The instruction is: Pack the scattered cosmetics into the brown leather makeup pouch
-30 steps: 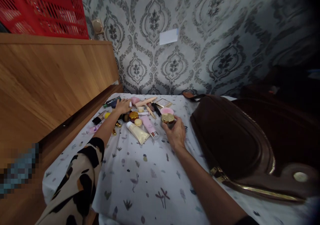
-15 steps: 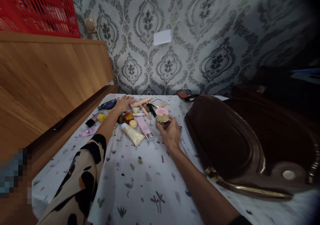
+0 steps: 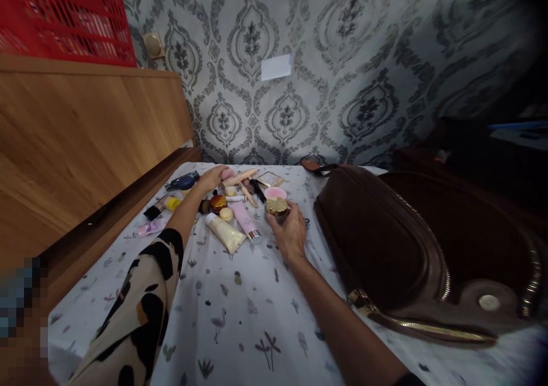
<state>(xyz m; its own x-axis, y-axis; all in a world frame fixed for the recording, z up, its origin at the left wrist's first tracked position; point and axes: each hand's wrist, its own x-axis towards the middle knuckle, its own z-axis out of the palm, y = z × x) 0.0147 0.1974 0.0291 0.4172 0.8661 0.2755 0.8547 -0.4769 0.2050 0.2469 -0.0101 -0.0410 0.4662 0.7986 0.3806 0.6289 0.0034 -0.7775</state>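
Observation:
My right hand [image 3: 292,230] has its fingers around a round jar with a gold lid [image 3: 276,205], just in front of a pink round item [image 3: 275,193]. Farther back, my left hand [image 3: 211,179] holds a small pink item [image 3: 226,173] at its fingertips. Between the hands lie a cream tube [image 3: 225,232], a pink tube with a silver cap [image 3: 246,222], an amber jar [image 3: 218,203] and a small yellow jar [image 3: 226,213]. A glittery square compact [image 3: 269,179] sits behind them, beside a black stick [image 3: 257,191].
A large brown bag [image 3: 377,232] with gold zips fills the right side. Left of my forearm are a yellow-capped item [image 3: 173,204], a purple tube [image 3: 151,227] and dark bottles [image 3: 183,181]. A wooden cabinet [image 3: 98,112] carries a red basket [image 3: 85,20].
My left hand has shifted slightly, and the pink item at its fingertips shows more clearly. My right hand stays around the gold-lidded jar. The whole view has moved a little.

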